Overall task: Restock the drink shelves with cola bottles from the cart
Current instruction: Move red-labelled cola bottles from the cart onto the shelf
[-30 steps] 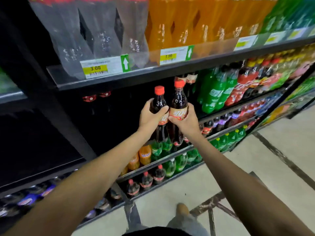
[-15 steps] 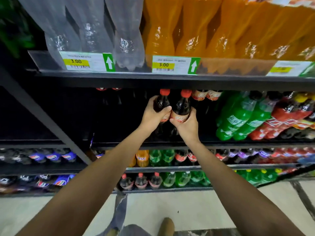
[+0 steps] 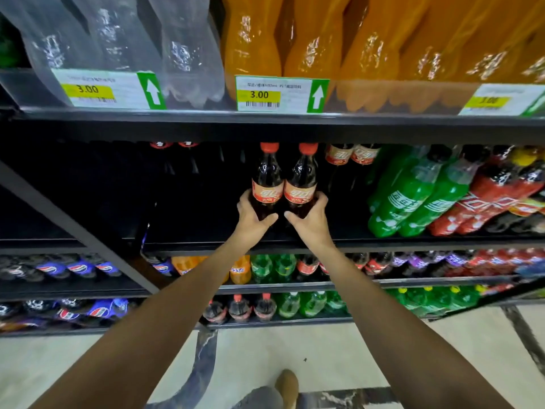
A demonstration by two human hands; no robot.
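**Hold.** The left hand point(image 3: 250, 215) grips the lower body of the left cola bottle point(image 3: 267, 184), with the fingers curled round it below the red label. The right hand point(image 3: 312, 221) grips the right cola bottle point(image 3: 300, 184) in the same way. Both bottles are upright and touch side by side inside the bay of the middle shelf point(image 3: 413, 242). Their caps sit just under the upper shelf point(image 3: 295, 128). Hands and shadow hide the bases, so it cannot be told whether they rest on the shelf.

**Handling (judgement).** These are full plastic bottles.
- Each is probably fairly heavy for one hand.
- The walls are likely stiff but smooth, and may be slippery.
- They are not fragile, but may be top-heavy if tilted.
- The low grip controls the base. The narrowing under the label looks like the surest hold.

**Surface and room.** The shelf board is dark and flat.
- Left of the bottles the bay is in shadow. Two red caps point(image 3: 174, 144) show at the back.
- Just to the right stand more labelled cola bottles point(image 3: 352, 153), then green bottles point(image 3: 413, 196).
- Headroom is slight, so the bottles should go in level.
- The pale floor point(image 3: 265, 358) lies below.
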